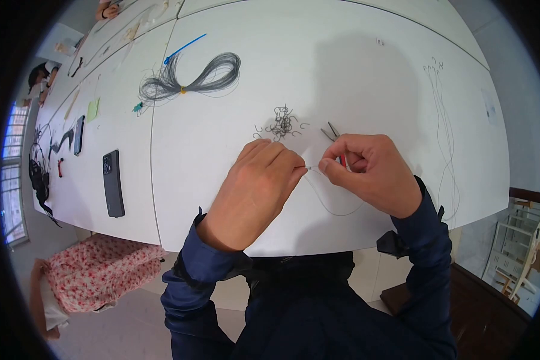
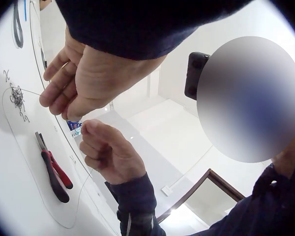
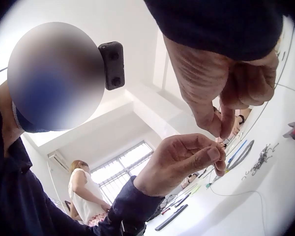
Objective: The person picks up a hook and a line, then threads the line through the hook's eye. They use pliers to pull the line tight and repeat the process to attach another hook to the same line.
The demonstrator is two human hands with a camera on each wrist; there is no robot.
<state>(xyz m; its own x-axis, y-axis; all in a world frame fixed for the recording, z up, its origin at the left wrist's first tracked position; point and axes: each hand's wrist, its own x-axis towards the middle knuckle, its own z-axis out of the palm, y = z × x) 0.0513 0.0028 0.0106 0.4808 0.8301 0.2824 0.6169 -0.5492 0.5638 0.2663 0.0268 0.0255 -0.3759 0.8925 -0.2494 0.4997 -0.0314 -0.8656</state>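
My left hand [image 1: 255, 183] pinches a small thin piece, likely a hook's shank, between thumb and fingers; most of it is hidden in the grip. Close to its right, my right hand [image 1: 372, 174] has thumb and forefinger together on a thin line [image 1: 336, 214], which loops down below both hands over the white table. Just beyond the hands lies a loose pile of small dark hooks [image 1: 282, 124]. Pliers [image 1: 330, 132] with red and black handles [image 2: 53, 177] lie partly behind the right hand in the head view.
A coiled bundle of grey line [image 1: 219, 72] lies at the far left beside a blue cable tie [image 1: 187, 48]. Along the right side stretch several lines with hooks [image 1: 443, 114]. A black phone [image 1: 113, 183] lies on the left table. A person in a floral skirt [image 1: 105, 270] is at the left.
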